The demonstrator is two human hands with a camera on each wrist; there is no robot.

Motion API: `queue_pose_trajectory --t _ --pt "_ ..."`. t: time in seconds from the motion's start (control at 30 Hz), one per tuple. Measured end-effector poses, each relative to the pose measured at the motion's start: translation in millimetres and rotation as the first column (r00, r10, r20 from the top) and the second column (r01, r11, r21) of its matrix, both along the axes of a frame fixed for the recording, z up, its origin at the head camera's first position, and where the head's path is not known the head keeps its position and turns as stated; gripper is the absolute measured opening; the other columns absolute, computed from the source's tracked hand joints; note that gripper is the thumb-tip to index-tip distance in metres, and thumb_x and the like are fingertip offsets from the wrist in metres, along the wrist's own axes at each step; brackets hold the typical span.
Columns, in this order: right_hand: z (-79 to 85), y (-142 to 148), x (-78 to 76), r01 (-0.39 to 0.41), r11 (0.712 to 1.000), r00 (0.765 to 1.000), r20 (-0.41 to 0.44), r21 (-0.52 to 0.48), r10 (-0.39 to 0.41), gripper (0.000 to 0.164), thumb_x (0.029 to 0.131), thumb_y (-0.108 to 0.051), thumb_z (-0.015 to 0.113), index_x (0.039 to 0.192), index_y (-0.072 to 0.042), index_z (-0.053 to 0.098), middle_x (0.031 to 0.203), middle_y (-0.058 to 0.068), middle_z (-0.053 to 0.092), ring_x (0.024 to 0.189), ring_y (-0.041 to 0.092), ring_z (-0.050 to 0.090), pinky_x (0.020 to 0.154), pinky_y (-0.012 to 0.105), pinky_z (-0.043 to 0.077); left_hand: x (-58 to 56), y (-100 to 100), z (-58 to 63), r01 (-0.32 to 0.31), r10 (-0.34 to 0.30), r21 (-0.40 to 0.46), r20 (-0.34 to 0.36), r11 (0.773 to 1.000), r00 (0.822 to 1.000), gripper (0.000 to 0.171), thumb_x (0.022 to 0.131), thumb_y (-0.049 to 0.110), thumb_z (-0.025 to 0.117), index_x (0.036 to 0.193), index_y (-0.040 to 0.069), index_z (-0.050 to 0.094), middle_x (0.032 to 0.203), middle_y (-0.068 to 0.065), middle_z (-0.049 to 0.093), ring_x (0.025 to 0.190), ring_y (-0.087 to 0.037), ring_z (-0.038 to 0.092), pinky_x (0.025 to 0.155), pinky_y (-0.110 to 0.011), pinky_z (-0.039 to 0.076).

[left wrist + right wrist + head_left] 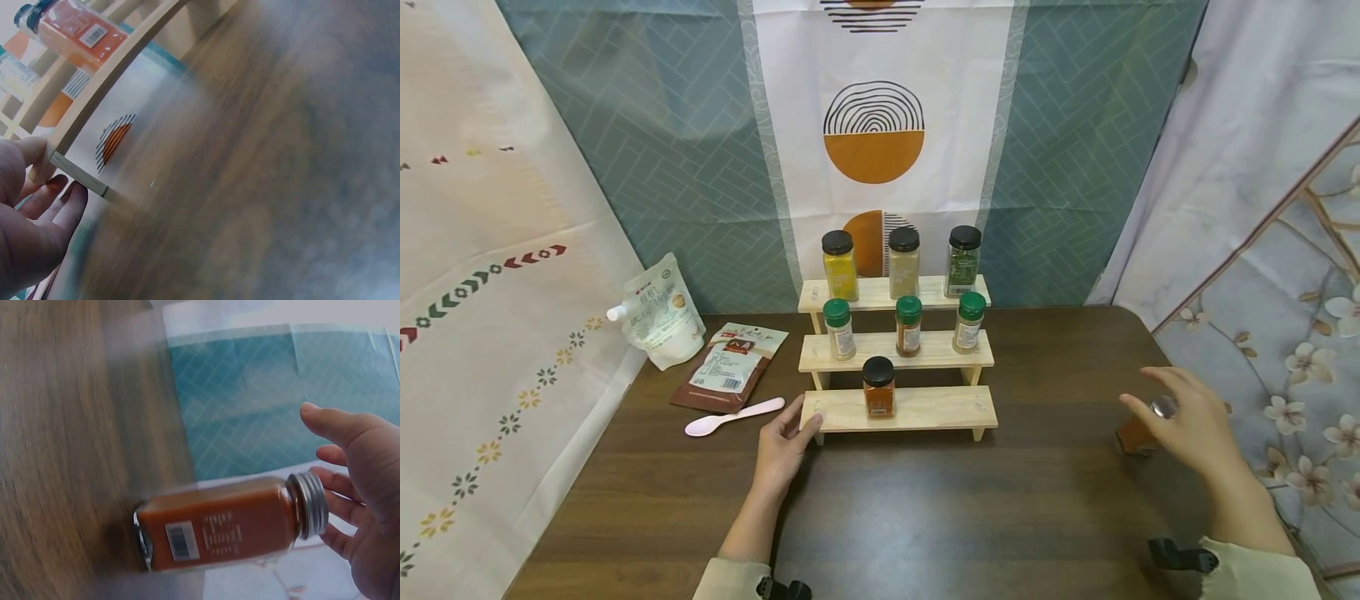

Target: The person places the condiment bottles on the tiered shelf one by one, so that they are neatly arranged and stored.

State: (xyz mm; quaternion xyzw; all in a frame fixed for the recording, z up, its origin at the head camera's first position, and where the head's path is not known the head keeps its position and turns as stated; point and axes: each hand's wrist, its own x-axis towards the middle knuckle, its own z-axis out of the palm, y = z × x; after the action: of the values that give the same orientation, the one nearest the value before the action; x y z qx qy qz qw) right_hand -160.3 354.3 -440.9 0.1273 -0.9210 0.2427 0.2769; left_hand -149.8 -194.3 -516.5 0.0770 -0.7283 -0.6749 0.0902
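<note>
A three-step wooden spice rack (943, 408) stands mid-table. My left hand (781, 450) holds the left end of its lowest step, thumb above and fingers beneath, around the short leg (80, 174). On that step sits a black-capped jar of orange-red spice (879, 398). At the table's right, a glass spice jar (219, 525) with reddish-brown contents and a silver lid (308, 505) stands upright. Beside its lid is my right hand (1198, 425), thumb and fingers spread apart; whether the fingers touch the lid I cannot tell.
Green-capped jars (907, 325) line the middle step and black-capped jars (904, 265) the top one. Left of the rack are a white spouted pouch (662, 317), a brown packet (730, 367) and a pink spoon (733, 417). A floral cloth (1300, 392) hangs at the right edge.
</note>
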Motion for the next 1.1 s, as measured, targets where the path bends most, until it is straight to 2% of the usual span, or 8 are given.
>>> queue_pose_trajectory --t 0.13,0.43,0.7,0.77,0.83,0.93,1.0,1.1 --pt "-1.5 8 1.8 0.014 1.000 1.000 0.015 0.015 -0.014 0.053 0.081 -0.023 0.085 0.121 0.005 0.064 0.116 0.028 0.061 0.105 0.052 0.054 0.082 0.065 0.040 1.3 0 1.2 -0.002 0.002 -0.011 0.010 1.000 1.000 0.056 0.094 0.010 0.074 0.145 -0.001 0.053 0.142 -0.023 0.055 0.122 -0.032 0.059 0.082 -0.016 0.053" --pt "-10.9 24 7.3 0.028 0.998 0.983 0.181 0.058 -0.038 0.064 0.079 -0.031 0.088 0.120 0.011 0.063 0.114 0.039 0.062 0.100 0.060 0.056 0.079 0.070 0.037 1.3 0 1.1 0.001 -0.001 -0.006 0.010 1.000 1.000 0.055 0.094 0.010 0.074 0.145 0.000 0.054 0.142 -0.023 0.056 0.122 -0.033 0.059 0.082 -0.017 0.053" --pt "-17.4 37 12.6 -0.020 0.998 0.983 0.182 0.053 0.010 0.076 0.069 -0.027 0.094 0.126 0.010 0.059 0.113 0.039 0.061 0.095 0.057 0.058 0.076 0.071 0.038 0.6 0 1.9 0.003 -0.003 -0.005 -0.002 1.000 1.000 0.056 0.094 0.011 0.074 0.145 -0.001 0.053 0.143 -0.023 0.055 0.122 -0.034 0.059 0.082 -0.017 0.053" --pt "-18.0 40 13.1 -0.042 0.996 0.984 0.179 0.078 0.028 0.079 0.066 -0.024 0.095 0.128 0.009 0.058 0.109 0.036 0.063 0.088 0.049 0.063 0.075 0.063 0.044 0.4 0 1.8 0.002 -0.002 -0.013 -0.005 1.000 1.000 0.057 0.094 0.012 0.074 0.145 -0.001 0.053 0.143 -0.023 0.054 0.122 -0.034 0.059 0.082 -0.017 0.053" --pt "-18.2 42 13.3 -0.055 0.994 0.984 0.177 0.091 0.038 0.079 0.064 -0.021 0.096 0.128 0.007 0.058 0.105 0.033 0.065 0.081 0.036 0.067 0.072 0.048 0.049 0.4 0 1.6 -0.001 0.001 -0.018 -0.003 1.000 1.000 0.057 0.094 0.012 0.074 0.145 -0.001 0.053 0.143 -0.023 0.055 0.121 -0.034 0.059 0.082 -0.017 0.053" --pt "-18.3 41 13.6 -0.050 0.994 0.984 0.174 0.094 0.033 0.075 0.063 -0.021 0.097 0.123 0.005 0.062 0.102 0.027 0.068 0.078 0.020 0.065 0.064 0.027 0.044 0.5 -1 0.9 -0.009 0.009 -0.024 0.001 1.000 1.000 0.056 0.094 0.010 0.074 0.144 -0.002 0.053 0.142 -0.023 0.055 0.120 -0.035 0.060 0.081 -0.017 0.053" --pt "-18.7 40 13.7 -0.044 0.996 0.986 0.161 0.077 0.031 0.069 0.062 -0.022 0.097 0.117 0.002 0.065 0.098 0.022 0.070 0.080 0.012 0.062 0.063 0.022 0.041 0.8 0 0.4 -0.012 0.012 -0.025 0.000 1.000 1.000 0.055 0.094 0.009 0.074 0.144 -0.002 0.053 0.142 -0.024 0.055 0.120 -0.036 0.060 0.080 -0.017 0.054" --pt "-19.0 37 14.2 -0.041 0.998 0.990 0.137 0.053 0.034 0.061 0.060 -0.023 0.098 0.109 -0.002 0.068 0.091 0.013 0.071 0.079 -0.002 0.056 0.062 0.021 0.039 0.9 0 0.3 -0.007 0.007 -0.027 0.001 1.000 1.000 0.056 0.094 0.009 0.074 0.144 -0.003 0.053 0.142 -0.025 0.055 0.121 -0.037 0.059 0.080 -0.016 0.053"
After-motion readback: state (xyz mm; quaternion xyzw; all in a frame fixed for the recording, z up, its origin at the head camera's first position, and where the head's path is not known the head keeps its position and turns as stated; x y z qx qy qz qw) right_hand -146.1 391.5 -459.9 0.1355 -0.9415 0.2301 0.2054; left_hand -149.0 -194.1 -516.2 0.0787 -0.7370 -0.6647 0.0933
